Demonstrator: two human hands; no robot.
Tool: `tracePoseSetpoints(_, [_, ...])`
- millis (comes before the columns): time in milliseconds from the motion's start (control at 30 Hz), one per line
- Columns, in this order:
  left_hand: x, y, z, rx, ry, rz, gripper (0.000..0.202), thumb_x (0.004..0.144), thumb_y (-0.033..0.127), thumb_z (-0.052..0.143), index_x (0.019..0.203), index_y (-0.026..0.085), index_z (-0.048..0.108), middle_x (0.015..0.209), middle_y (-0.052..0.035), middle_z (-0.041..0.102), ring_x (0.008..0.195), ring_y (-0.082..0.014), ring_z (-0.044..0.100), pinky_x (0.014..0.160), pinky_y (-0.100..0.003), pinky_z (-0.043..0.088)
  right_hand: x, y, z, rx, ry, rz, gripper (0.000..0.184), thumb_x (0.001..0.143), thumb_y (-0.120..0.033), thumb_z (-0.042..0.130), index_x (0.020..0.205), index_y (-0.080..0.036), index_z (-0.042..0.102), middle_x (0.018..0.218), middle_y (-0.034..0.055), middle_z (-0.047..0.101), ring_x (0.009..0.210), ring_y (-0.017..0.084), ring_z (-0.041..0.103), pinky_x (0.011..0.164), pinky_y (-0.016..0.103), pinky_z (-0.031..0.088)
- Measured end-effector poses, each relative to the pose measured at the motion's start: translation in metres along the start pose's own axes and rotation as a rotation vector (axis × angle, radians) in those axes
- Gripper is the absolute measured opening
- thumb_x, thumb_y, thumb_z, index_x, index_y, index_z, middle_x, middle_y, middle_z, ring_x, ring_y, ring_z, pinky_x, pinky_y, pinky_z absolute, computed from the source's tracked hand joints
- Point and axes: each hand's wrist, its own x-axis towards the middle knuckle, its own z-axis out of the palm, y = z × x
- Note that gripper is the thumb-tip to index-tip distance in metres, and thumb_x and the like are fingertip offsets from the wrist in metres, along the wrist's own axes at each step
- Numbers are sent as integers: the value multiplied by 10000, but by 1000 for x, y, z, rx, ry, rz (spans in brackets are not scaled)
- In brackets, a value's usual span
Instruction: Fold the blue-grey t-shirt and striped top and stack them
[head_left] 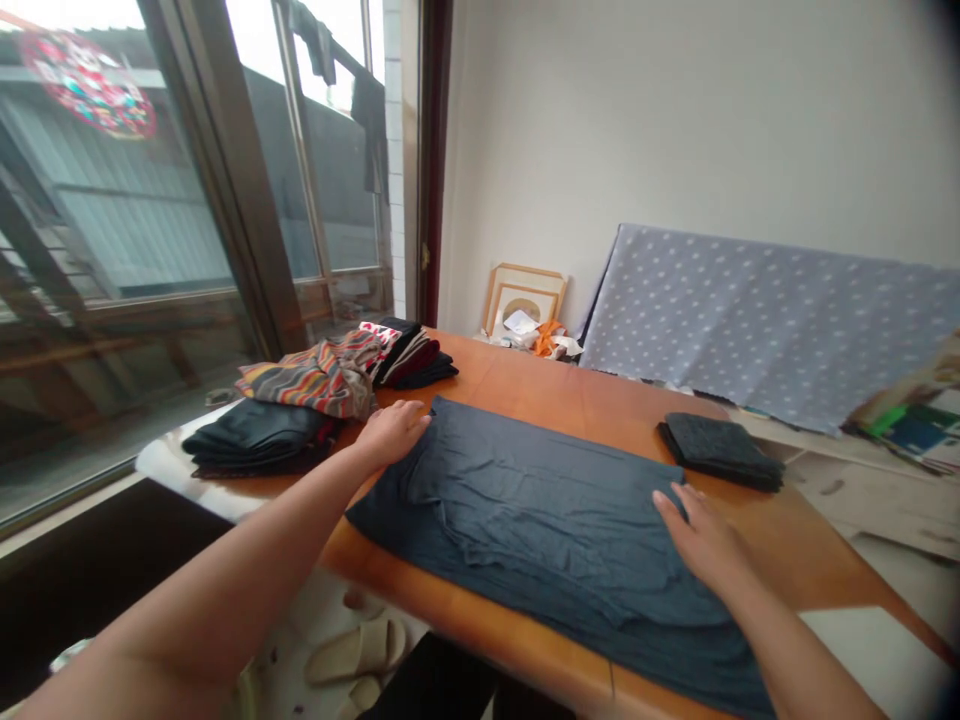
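A dark blue-grey garment lies spread flat across the wooden table, wrinkled in the middle. My left hand rests open on its far left corner, fingers flat on the cloth. Palm down with fingers stretched out, my right hand lies open on the garment's right side. Neither hand holds anything.
A pile of striped and dark clothes sits at the table's left end, by the window. A small folded dark cloth lies at the right. Picture frames and a dotted board lean on the wall. Slippers lie on the floor.
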Motion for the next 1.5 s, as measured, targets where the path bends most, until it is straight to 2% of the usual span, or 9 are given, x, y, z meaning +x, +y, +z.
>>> tracePoseSetpoints(167, [-65,-4,-14,-132,64,-34,353,939,491,440,1079,263,671,1023,-33,727,958,-225,660,827,-322,476,-60,-11,-26,202,58,22,676,896,-691,376,1335,-242,627,1347,121,644,1225,343,609,1008,487,484])
tracePoseSetpoints(367, [-118,15,-9,-24,52,-13,292,859,478,555,1046,295,685,1154,-52,666,1142,-308,559,946,-457,417,-117,-21,-27,192,80,70,656,894,-667,368,1283,-227,661,1223,138,706,1164,348,639,963,476,506])
tracePoseSetpoints(600, [-111,23,-4,58,61,1,143,836,341,534,836,262,654,1114,-44,654,1135,-300,538,1028,-517,359,-120,-20,-15,57,34,-6,563,908,-503,379,1299,-184,630,1409,139,591,1344,296,509,1131,475,368])
tracePoseSetpoints(833, [-113,12,-14,224,86,-56,157,827,336,522,844,238,644,1099,-95,642,1167,-354,510,1092,-642,242,-122,-25,-16,18,11,3,510,917,-437,395,1294,-192,634,1427,118,579,1379,295,468,1150,469,338])
tracePoseSetpoints(967, [-123,29,-19,144,124,108,248,823,265,503,1029,245,640,1179,-94,622,1172,-319,521,1089,-520,337,-123,-25,-16,21,39,-15,497,919,-434,405,1282,-191,642,1424,122,582,1382,297,463,1153,471,323])
tracePoseSetpoints(1067, [-134,57,-18,-17,14,325,310,800,192,491,1077,243,621,1149,-78,627,1130,-269,548,1014,-396,425,-126,-27,-18,74,96,-28,461,909,-416,435,1263,-212,648,1412,109,594,1367,290,478,1151,485,317])
tracePoseSetpoints(1167, [-144,84,-12,-129,-77,465,358,755,124,490,1071,234,617,1105,-72,631,1099,-255,556,991,-375,440,-129,-33,-25,143,164,-78,406,900,-385,465,1217,-226,663,1374,101,625,1324,280,516,1148,496,316])
tracePoseSetpoints(1333, [-145,102,-3,-185,-149,536,391,710,62,492,1042,211,637,1041,-68,636,1047,-253,568,959,-392,453,-138,-50,-43,246,238,-375,253,865,-260,534,1057,-230,695,1237,89,689,1186,266,590,1066,477,409])
tracePoseSetpoints(1500, [-138,103,0,-192,-160,536,314,763,79,519,1009,208,665,1015,-64,655,1010,-244,587,944,-387,459,-143,-71,-54,197,82,-524,274,828,-162,557,1033,-264,708,1269,66,658,1233,252,548,1086,472,389])
